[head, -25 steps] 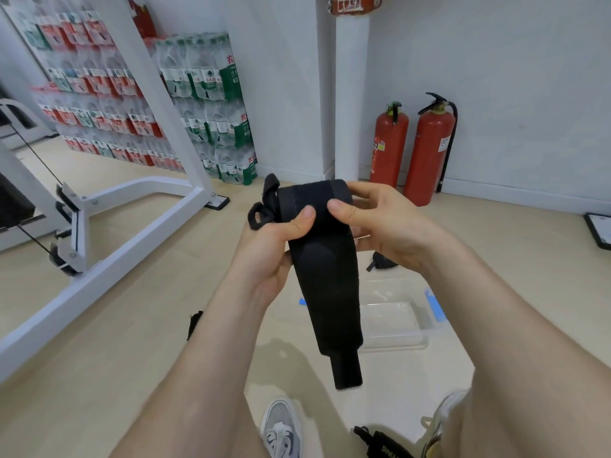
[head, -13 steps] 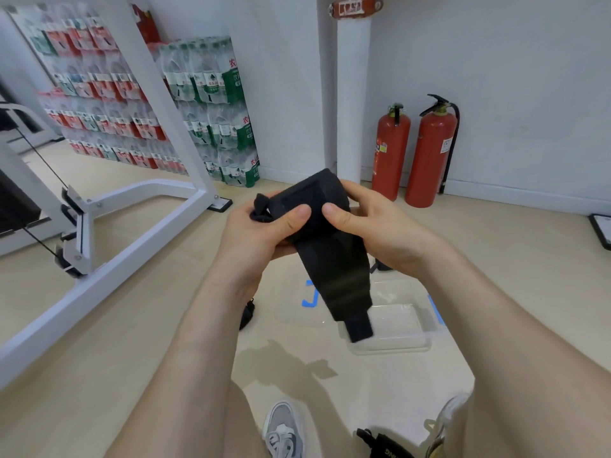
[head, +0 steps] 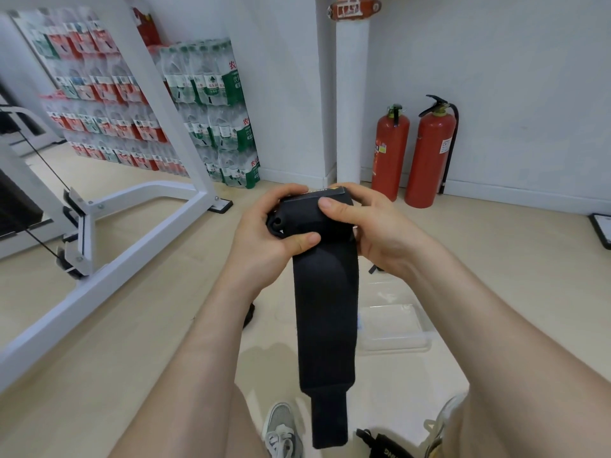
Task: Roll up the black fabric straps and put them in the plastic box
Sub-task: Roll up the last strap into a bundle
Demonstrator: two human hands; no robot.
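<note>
Rolled end of black fabric strap (head: 325, 309) is gripped by curled fingers of left hand (head: 264, 238) and right hand (head: 383, 233); tail is hung below them. Turns are best kept tight, edges aligned. The plastic box (head: 396, 345) is seen on the floor below the fingers.

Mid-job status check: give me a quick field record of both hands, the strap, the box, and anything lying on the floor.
left hand: grips the rolled top of the black strap, thumb across the front
right hand: grips the same roll from the other side
black strap: partly rolled; long tail hangs straight down
plastic box: clear, on the floor right of the tail; contents unclear
second strap: on the floor beside the grey shoe
</note>
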